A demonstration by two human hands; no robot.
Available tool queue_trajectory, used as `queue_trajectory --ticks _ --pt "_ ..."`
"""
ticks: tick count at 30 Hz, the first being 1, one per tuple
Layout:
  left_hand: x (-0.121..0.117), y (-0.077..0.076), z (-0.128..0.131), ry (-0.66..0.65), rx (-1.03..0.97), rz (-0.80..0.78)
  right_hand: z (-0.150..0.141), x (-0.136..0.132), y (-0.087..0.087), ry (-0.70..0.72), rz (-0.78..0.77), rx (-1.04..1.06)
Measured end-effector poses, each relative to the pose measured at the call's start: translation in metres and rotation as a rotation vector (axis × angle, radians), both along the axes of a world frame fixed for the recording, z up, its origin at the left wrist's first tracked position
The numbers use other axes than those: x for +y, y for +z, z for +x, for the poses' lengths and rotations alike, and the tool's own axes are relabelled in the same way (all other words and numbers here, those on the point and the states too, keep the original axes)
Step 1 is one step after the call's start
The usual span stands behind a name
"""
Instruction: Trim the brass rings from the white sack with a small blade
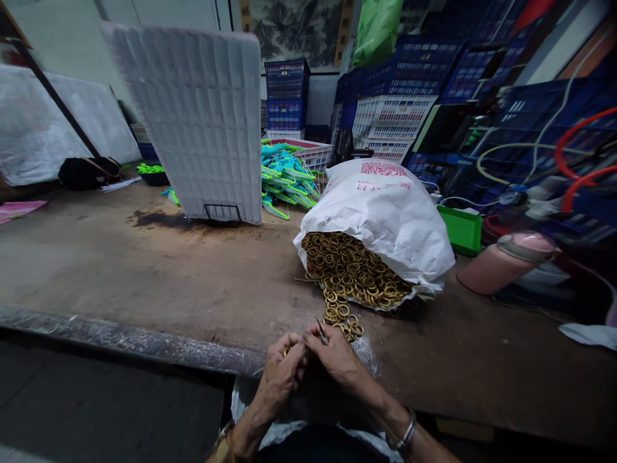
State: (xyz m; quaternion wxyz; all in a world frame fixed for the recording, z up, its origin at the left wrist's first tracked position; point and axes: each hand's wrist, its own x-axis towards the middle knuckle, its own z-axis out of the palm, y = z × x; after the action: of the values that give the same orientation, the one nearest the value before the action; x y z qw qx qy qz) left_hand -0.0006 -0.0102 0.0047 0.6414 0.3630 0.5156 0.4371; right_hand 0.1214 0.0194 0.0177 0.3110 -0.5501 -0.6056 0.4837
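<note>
Over the near edge of the workbench, my left hand is closed around a brass-coloured ring, of which only a small part shows between the fingers. Close against it, my right hand grips a small pointed tool, its dark tip sticking up past the fingers; its exact kind cannot be made out. The fingertips of both hands nearly meet. Just beyond them, loose rings spill from a white woven sack lying on its side, its mouth full of brass rings.
A tall white ribbed panel stands on the bench. Behind it lie green and blue plastic pieces. A pink bottle leans at right near a green tray and hoses. Stacked crates rise at the back.
</note>
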Motion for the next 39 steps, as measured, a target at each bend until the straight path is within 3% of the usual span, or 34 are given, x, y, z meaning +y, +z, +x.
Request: queue_trajectory --ticks 13,19,24,31,36,39 --pt "-0.001 -0.008 0.001 -0.025 -0.156 -0.03 0.005 0.003 -0.013 0.034 -0.047 0.036" --pt "-0.001 -0.01 -0.001 0.025 -0.099 -0.007 0.01 0.001 -0.019 0.104 0.22 -0.409" --pt "-0.001 -0.01 0.0 0.023 -0.041 0.033 0.01 -0.007 -0.021 0.225 0.271 -0.681" --pt "-0.002 -0.001 0.0 0.05 -0.031 -0.016 0.006 -0.008 -0.011 0.294 0.303 -0.818" --pt "-0.007 0.01 0.0 -0.008 -0.01 -0.031 0.012 0.003 -0.008 0.176 0.242 -0.953" --pt "-0.007 0.01 -0.002 -0.021 -0.028 -0.022 0.014 0.004 -0.009 0.159 0.281 -0.906"
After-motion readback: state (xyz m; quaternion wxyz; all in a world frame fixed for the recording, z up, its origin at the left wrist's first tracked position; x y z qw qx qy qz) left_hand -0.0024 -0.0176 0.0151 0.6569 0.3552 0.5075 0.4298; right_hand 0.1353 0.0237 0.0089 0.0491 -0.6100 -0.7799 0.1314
